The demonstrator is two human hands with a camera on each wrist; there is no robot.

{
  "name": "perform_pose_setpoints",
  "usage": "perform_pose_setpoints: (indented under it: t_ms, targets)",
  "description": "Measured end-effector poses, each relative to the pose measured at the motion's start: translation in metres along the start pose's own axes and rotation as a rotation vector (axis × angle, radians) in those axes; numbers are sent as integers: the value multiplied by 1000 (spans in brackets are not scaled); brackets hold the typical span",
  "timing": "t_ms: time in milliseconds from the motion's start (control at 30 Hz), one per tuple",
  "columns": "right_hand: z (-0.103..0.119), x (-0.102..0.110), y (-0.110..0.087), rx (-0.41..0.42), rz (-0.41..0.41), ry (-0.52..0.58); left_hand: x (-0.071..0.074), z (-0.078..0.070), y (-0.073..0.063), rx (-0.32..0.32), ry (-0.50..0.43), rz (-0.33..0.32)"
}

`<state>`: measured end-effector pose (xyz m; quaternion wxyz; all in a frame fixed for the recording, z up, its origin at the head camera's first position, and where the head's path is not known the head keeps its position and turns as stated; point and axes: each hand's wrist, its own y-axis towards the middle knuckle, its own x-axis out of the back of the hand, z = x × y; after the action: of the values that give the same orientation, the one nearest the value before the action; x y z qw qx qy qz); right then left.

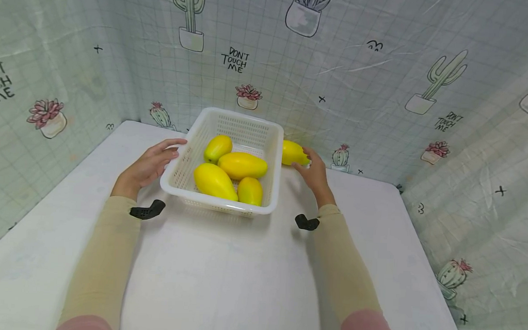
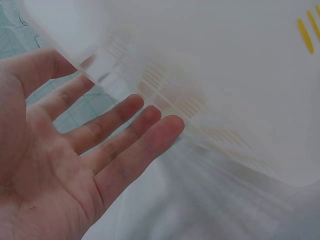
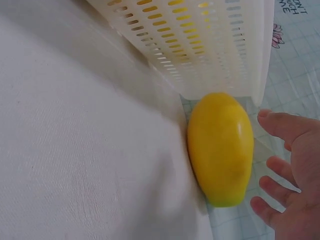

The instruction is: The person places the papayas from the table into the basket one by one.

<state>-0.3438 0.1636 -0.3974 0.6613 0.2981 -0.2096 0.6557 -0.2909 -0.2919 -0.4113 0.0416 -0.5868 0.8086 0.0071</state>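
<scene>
A white plastic basket (image 1: 225, 208) with slotted sides stands toward the back of the table, holding several yellow mangoes (image 1: 242, 165). My left hand (image 1: 148, 165) is at the basket's left side, palm toward it and fingers extended; in the left wrist view the fingertips (image 2: 172, 125) lie at or against its wall. Just right of the basket, by the table's back edge, lies another yellow mango (image 3: 220, 150) with a greenish tip. Around that mango's right end my right hand (image 1: 314, 174) is spread. The right wrist view shows a gap between its fingers (image 3: 272, 185) and the fruit.
The white table (image 1: 225, 270) reaches toward me in front of the basket. A cactus-print curtain (image 1: 276, 63) hangs close behind the table and along both sides. Dark wrist devices (image 1: 148, 210) sit at both sleeves.
</scene>
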Motion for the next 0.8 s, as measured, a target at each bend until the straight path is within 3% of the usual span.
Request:
perform_pose_setpoints:
  t_ms: [800]
  targets:
    - [-5, -4, 11, -36, 24, -14, -1, 0, 0, 13, -5, -3]
